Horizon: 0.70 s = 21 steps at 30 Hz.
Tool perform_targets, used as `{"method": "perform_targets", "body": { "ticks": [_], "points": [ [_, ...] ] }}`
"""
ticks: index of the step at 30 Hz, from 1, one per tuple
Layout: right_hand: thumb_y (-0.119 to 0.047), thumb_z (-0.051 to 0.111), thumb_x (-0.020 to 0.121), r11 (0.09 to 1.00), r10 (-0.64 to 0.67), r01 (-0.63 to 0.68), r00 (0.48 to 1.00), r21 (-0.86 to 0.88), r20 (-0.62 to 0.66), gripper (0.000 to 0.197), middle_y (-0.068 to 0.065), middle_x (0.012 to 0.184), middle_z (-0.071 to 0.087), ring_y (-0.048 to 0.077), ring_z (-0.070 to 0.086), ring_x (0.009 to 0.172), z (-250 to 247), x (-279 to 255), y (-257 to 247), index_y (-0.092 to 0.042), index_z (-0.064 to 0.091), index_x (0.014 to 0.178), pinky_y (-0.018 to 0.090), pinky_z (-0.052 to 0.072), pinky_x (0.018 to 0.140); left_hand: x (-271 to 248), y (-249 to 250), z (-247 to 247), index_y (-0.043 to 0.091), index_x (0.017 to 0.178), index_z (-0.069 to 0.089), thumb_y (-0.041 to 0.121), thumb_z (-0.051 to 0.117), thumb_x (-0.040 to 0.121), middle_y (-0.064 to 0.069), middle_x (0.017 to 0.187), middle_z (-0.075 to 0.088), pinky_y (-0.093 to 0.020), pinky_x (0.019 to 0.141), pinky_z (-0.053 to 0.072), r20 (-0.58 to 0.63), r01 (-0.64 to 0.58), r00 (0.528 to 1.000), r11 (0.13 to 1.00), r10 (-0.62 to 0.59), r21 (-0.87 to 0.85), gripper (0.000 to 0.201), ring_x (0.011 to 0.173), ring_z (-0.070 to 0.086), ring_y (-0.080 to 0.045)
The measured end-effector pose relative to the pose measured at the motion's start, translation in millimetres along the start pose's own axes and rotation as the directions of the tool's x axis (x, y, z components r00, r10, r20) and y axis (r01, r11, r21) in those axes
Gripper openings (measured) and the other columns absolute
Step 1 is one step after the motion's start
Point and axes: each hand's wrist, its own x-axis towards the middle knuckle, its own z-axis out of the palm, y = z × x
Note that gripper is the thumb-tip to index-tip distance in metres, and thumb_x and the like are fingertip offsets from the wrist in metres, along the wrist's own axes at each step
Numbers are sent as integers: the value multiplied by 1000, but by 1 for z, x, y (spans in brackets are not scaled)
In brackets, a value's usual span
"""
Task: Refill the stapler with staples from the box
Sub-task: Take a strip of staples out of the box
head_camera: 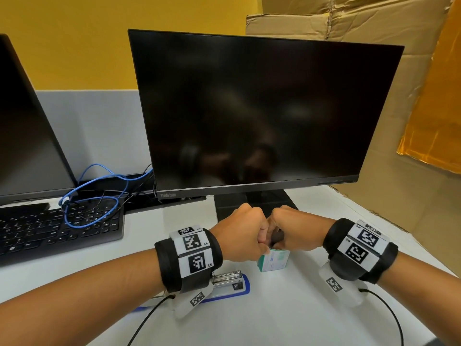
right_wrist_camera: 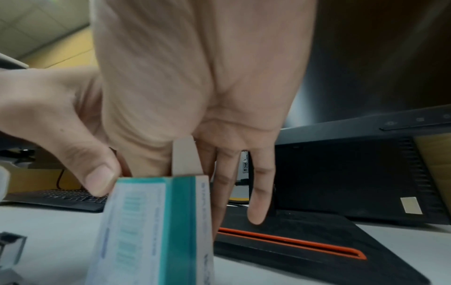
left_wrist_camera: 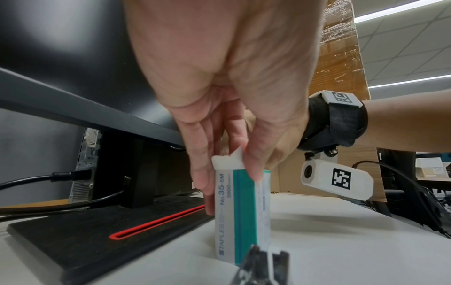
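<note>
A teal and white staple box stands upright on the white desk, its top flap open. My left hand grips the box near its top, thumb on the teal side and fingers on the far side. My right hand meets it from the right. In the right wrist view the raised flap sits between that hand's thumb and fingers; the thumb tip is hidden behind the box rim. The blue and silver stapler lies open on the desk under my left wrist.
A dark monitor stands right behind the hands, its black base touching distance away. A keyboard with a blue cable and a second monitor are at the left. Cardboard boxes wall off the right.
</note>
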Motion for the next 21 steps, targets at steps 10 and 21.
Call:
{"method": "perform_targets", "body": {
  "ticks": [10, 21],
  "points": [
    [-22, 70, 86, 1000, -4, 4, 999, 3, -32, 21, -1, 115, 72, 17, 70, 101, 3, 6, 5, -14, 73, 105, 5, 49, 62, -2, 0, 0, 2, 82, 71, 15, 71, 87, -9, 87, 74, -24, 73, 57, 3, -7, 1000, 1000, 7, -1, 13, 80, 68, -17],
    [-37, 67, 87, 966, -67, 43, 994, -255, -87, 28, -1, 115, 72, 21, 72, 94, 5, 1, -1, -19, 72, 107, 28, 60, 82, -3, 0, 2, 1, 80, 70, 17, 72, 87, -10, 89, 72, -21, 69, 55, -3, 28, 1000, 1000, -28, -3, 18, 85, 70, -21]
  ]
}}
